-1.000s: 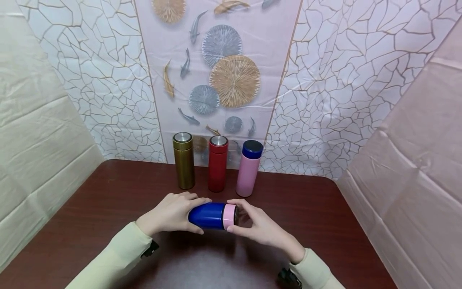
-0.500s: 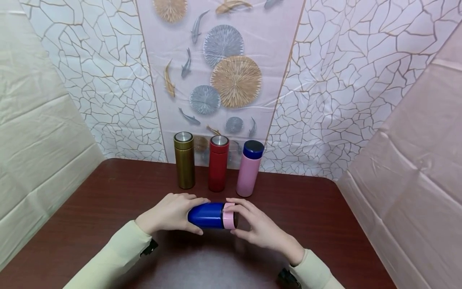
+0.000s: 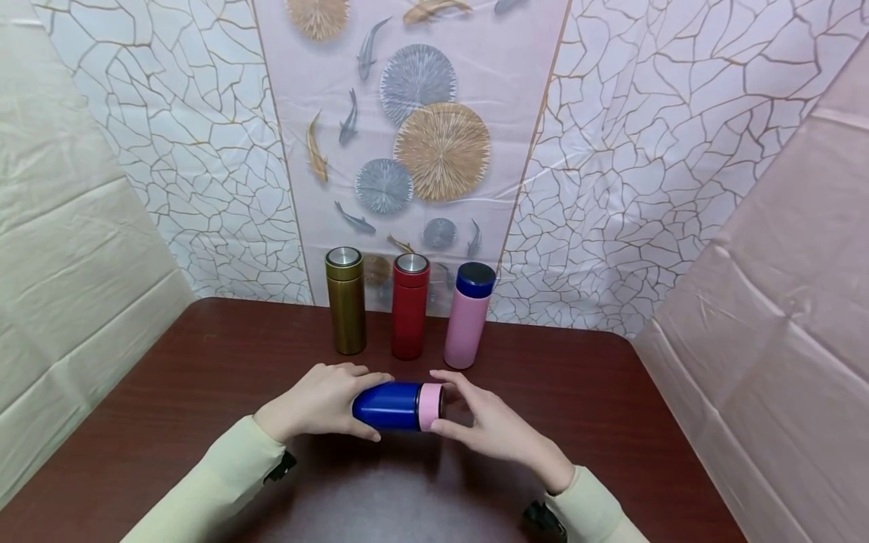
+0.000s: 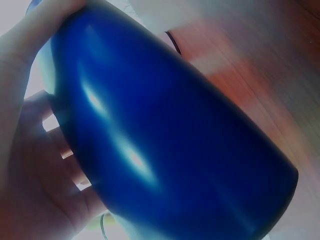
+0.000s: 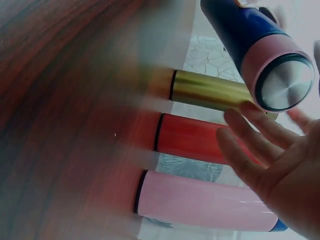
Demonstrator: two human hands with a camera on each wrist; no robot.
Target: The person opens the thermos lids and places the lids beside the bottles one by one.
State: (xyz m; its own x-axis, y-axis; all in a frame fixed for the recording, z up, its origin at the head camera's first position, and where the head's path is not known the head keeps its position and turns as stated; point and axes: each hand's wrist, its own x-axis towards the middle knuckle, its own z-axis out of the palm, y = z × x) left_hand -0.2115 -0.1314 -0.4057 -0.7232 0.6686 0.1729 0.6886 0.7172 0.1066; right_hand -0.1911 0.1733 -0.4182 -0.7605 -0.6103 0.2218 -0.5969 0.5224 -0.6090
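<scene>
My left hand (image 3: 326, 401) grips the body of a blue thermos bottle (image 3: 387, 406), its thumb on the near side and its fingers on the far side. The bottle lies level in the hand, with its pink lid (image 3: 430, 407) pointing right. Close beside that lid is my right hand (image 3: 492, 422), fingers spread and loosely bent. Its thumb tip is at the lid's near edge; the forefinger stands off the far side. The right wrist view shows the lid's silver top (image 5: 286, 85) in front of the relaxed fingers. Blue body (image 4: 165, 125) fills most of the left wrist view.
Behind the hands stand a gold thermos (image 3: 348, 313), a red thermos (image 3: 409, 317) and a pink thermos (image 3: 467, 324) with a blue lid, upright in a row. They are on a dark red-brown table (image 3: 577, 392). A patterned cloth wall (image 3: 584, 226) rises behind it.
My right fingers moved across the top of the pink lid half a second ago, and now they have drawn back and spread apart. The left hand and bottle have barely moved.
</scene>
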